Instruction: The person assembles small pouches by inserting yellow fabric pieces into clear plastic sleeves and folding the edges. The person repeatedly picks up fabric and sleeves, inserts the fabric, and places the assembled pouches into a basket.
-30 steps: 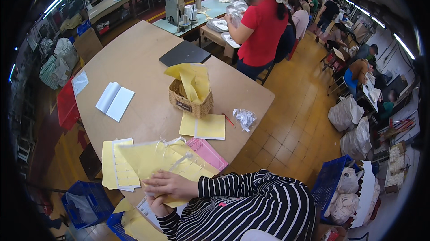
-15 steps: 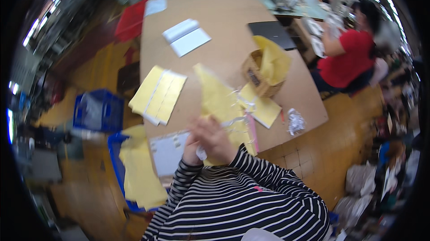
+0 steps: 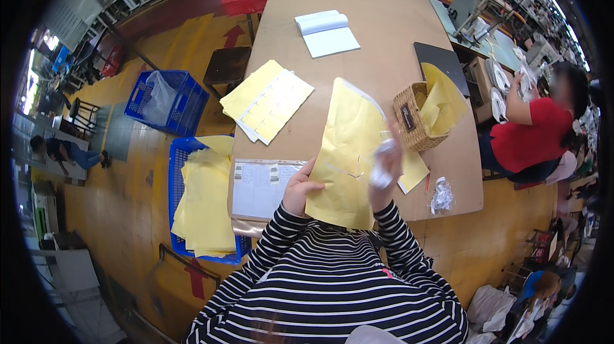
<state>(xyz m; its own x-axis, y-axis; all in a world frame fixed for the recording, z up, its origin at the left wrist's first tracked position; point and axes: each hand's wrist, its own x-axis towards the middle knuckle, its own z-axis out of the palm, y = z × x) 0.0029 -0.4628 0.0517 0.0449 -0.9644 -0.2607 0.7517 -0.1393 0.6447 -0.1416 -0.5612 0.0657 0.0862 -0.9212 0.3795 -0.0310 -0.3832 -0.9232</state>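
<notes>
A yellow sheet [image 3: 344,145] with white along its upper right edge is held up above the near part of the table. My left hand [image 3: 299,190] grips its lower left edge, thumb on the front face. At the sheet's right side my right hand [image 3: 389,174] is smeared by motion, with a crumpled white piece [image 3: 384,163] in its fingers. Right of it stands a wicker basket [image 3: 412,120] with yellow material [image 3: 441,97] inside. A stack of marked yellow and white sheets [image 3: 272,101] lies to the left. Near my left hand lies a white written-on sheet [image 3: 259,193].
Beside the table [image 3: 371,8], a blue crate [image 3: 176,216] holds yellow sheets; another blue crate [image 3: 192,104] stands farther off. An open notebook [image 3: 329,40], black folder [image 3: 441,65], red pen [image 3: 427,183] and white scraps [image 3: 442,195] lie on top. A person in red [image 3: 534,129] sits at right.
My hands, close together before, have moved apart. The left now holds up the yellow sheet, and the right has moved to its right side with the white piece. The view has turned.
</notes>
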